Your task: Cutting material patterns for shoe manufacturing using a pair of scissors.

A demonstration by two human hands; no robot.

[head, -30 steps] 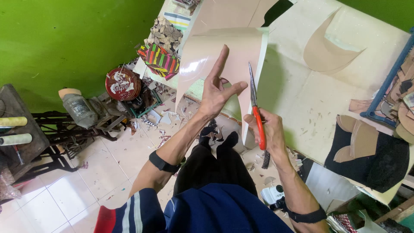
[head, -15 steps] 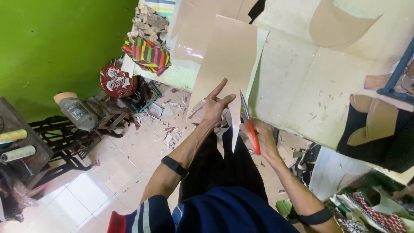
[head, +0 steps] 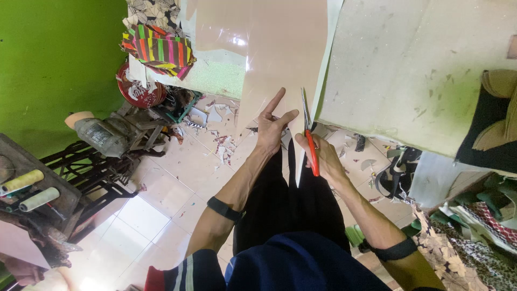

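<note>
Two hands work on the beige sheet [head: 280,48], which hangs from the table edge to the lap. Left hand [head: 272,129] presses it with spread fingers, lower than before. Right hand [head: 322,156] is closed around the red-handled scissors [head: 308,134], blades now inside the sheet's right edge.

Bright daylight, floor glare, wide-angle edge distortion.
</note>
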